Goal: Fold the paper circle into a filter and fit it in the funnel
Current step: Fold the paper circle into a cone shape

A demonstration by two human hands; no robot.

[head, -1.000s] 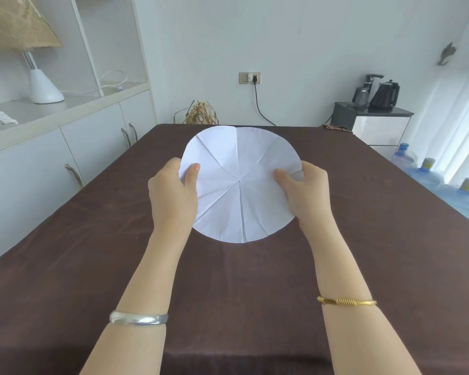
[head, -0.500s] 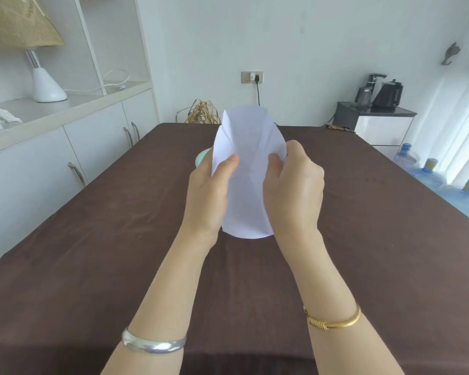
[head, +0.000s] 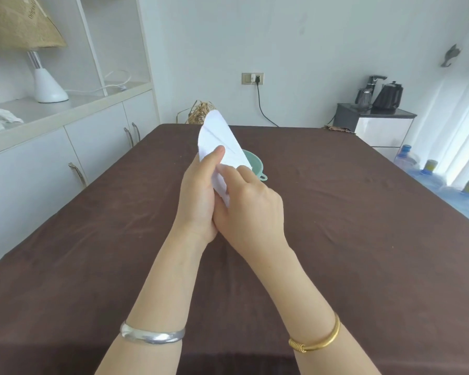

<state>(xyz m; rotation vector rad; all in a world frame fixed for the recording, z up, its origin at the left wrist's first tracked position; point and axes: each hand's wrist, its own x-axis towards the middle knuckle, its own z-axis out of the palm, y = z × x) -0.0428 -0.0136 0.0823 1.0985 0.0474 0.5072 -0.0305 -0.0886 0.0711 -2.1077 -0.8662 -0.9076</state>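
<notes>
Two hands meet above a brown-covered table (head: 336, 239), holding a folded white paper (head: 218, 142) upright. The left hand (head: 201, 196) pinches its lower part with the thumb on front; the right hand (head: 251, 209) grips its bottom tip. Most of the paper rises above both hands, partly hiding a pale green funnel (head: 256, 166) behind.

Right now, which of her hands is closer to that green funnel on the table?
Right. The right hand sits just in front of the funnel; the left hand is farther to its left.

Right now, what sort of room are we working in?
Probably an office break room or a meeting room: a long table under a brown cloth, a kettle on a side cabinet, water jugs on the floor, white wall cabinets.
</notes>
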